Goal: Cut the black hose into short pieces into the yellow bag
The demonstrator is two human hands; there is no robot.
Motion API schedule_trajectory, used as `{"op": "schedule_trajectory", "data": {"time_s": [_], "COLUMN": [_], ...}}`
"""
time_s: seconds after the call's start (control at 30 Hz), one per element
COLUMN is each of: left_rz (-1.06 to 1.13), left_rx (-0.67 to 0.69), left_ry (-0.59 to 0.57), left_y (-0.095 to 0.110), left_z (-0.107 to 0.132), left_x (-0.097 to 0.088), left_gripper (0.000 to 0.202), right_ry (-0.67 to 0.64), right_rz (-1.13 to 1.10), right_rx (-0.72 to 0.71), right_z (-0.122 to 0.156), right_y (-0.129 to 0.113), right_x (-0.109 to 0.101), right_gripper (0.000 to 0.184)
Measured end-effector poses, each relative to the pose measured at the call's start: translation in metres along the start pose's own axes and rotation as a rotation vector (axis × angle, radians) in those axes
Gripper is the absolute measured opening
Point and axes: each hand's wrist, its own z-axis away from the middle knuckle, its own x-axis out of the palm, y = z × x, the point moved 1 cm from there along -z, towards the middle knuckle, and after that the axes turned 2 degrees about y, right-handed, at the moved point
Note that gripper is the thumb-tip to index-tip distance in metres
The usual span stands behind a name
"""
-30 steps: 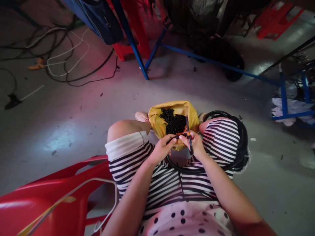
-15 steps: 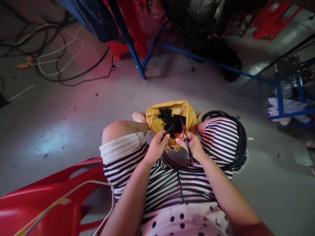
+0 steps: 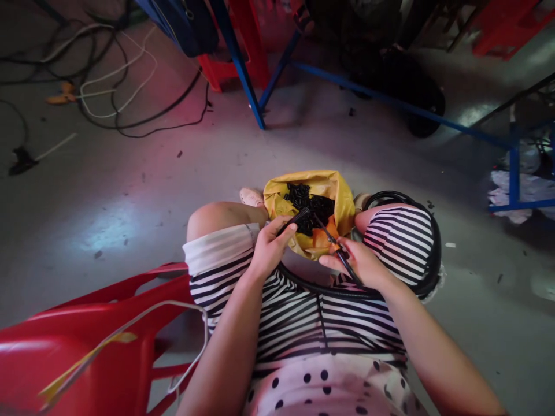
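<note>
My left hand (image 3: 272,245) is closed round the end of a black ribbed tube (image 3: 299,218), which points over the bag. From there the tube runs in a loop (image 3: 312,287) across my lap and round my right knee. In my right hand (image 3: 358,261) is a pair of scissors (image 3: 337,247) with black and orange handles; the blades reach up and left, their tips close to the tube's end. Beneath both hands a yellow bag (image 3: 344,188) stands between my feet with its mouth wide. Many short black tube pieces (image 3: 299,196) lie inside it.
A red plastic chair (image 3: 87,346) with a white cord (image 3: 173,305) is at my left. Ahead stands a blue metal frame (image 3: 243,69). Tangled cables (image 3: 125,115) lie on the floor at the upper left, and dark scraps (image 3: 180,154) are scattered about.
My right hand with the scissors has moved right and tilted, so the blades now slant up-left. The left hand has shifted slightly left and up with the tube. The view has shifted a little.
</note>
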Motion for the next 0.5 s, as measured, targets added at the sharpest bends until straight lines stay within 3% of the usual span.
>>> {"op": "schedule_trajectory", "data": {"time_s": [0.13, 0.27, 0.33, 0.5], "left_rz": [-0.094, -0.182, -0.206, -0.207], "left_rx": [0.087, 0.166, 0.166, 0.118], "left_ry": [0.064, 0.100, 0.079, 0.074], "left_y": [0.003, 0.004, 0.002, -0.004], "left_z": [-0.001, 0.000, 0.000, 0.002], "left_x": [-0.010, -0.014, -0.013, -0.007], "left_gripper": [0.031, 0.026, 0.026, 0.027], "right_ry": [0.004, -0.133, -0.135, 0.028], "right_rz": [-0.377, -0.740, -0.676, -0.374], "right_rx": [0.037, 0.060, 0.043, 0.049], "right_z": [0.003, 0.010, 0.007, -0.014], "right_y": [-0.005, -0.014, -0.010, 0.018], "right_x": [0.024, 0.052, 0.056, 0.049], "right_gripper": [0.050, 0.052, 0.048, 0.042]}}
